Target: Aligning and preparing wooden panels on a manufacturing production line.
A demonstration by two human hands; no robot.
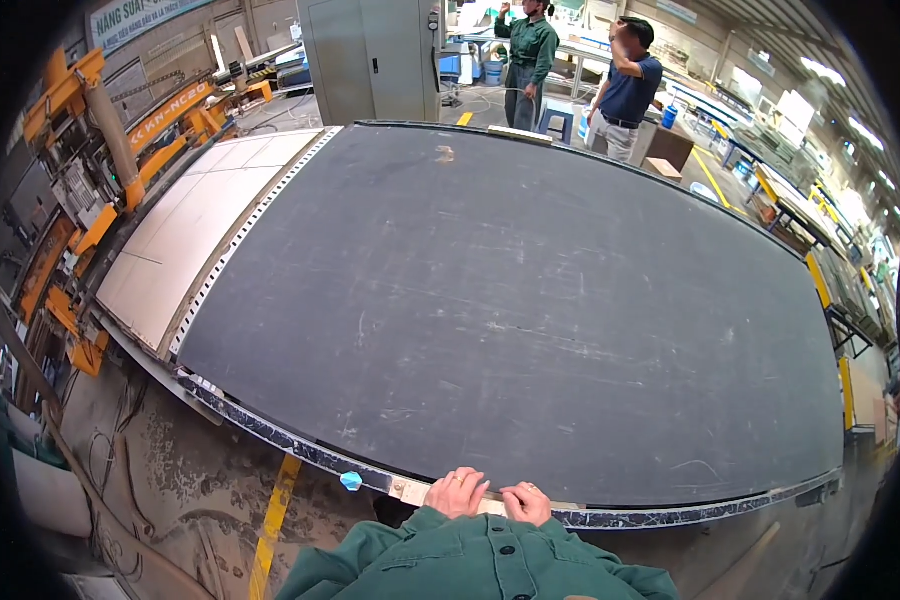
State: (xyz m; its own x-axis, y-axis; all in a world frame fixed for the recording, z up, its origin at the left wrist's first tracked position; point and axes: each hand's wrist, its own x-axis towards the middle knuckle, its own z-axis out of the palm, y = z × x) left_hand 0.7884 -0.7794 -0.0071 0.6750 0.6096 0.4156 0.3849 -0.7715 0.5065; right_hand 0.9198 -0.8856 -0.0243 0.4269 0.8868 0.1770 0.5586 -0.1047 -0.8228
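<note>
Orange machine [135,140]: stands at the far left, alongside a pale panel.
Pale panel [195,220]: lies flat, scored by thin dark lines.
Perforated strip [255,220]: runs between the pale panel and the dark desk top.
Yellow floor line [275,525]: extends from beneath the near edge toward the viewer.
Blue knob [351,481]: sits on the near edge, left of both hands.
Grey cabinet [370,65]: rises behind the far edge.
Left hand [457,494]: rests on the near edge; fingers bent and close together; whether they grip cannot be told.
Desk [550,300]: spans the centre, directly before both hands; its dark surface bears pale scratches.
Right hand [527,504]: rests just beside the left on the same edge; fingers bent, close together; grip likewise indeterminable.
Person in green [526,45]: stands beyond the desk.
Person in dark blue [630,90]: stands farther right, one arm raised.
</note>
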